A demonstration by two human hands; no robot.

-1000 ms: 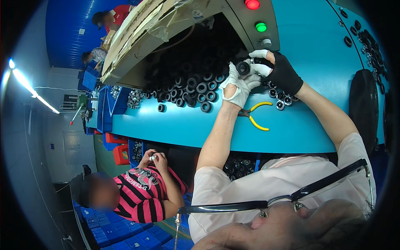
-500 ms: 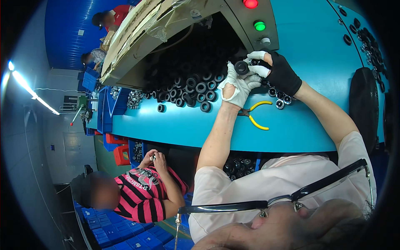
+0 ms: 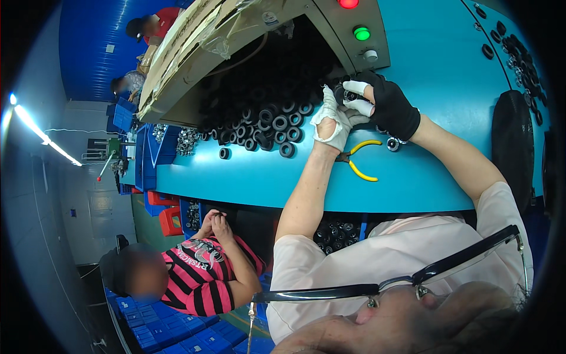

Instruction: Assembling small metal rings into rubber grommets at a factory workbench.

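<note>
Holding both hands close together over the blue table (image 3: 424, 177), at the mouth of a beige box (image 3: 378, 50). Curling the left hand (image 3: 336, 125), white-gloved, around a black ring (image 3: 339, 93), and pointing its index finger up beside it. Pinching a dark, shiny part (image 3: 351, 96) between the white-covered fingertips of the right hand (image 3: 390, 105), otherwise wearing black, right by the ring. Not managing to tell whether touching it, for fingers crowding the view.

Having pliers (image 3: 357, 172) lying near the left wrist, pointing toward the forearm and spreading yellow handles to the right. Having a chrome piece (image 3: 393, 144) sitting just below the right hand. Seeing a heap of rings (image 3: 278, 123) spilling out of the box to the left, and a lone ring (image 3: 224, 153) lying apart. Facing a red light (image 3: 348, 3) and a green light (image 3: 361, 33), both glowing. Seeing more loose pieces (image 3: 520, 65) lying at far right. Working near a co-worker (image 3: 206, 271) in pink and black stripes, pressing both hands together.
</note>
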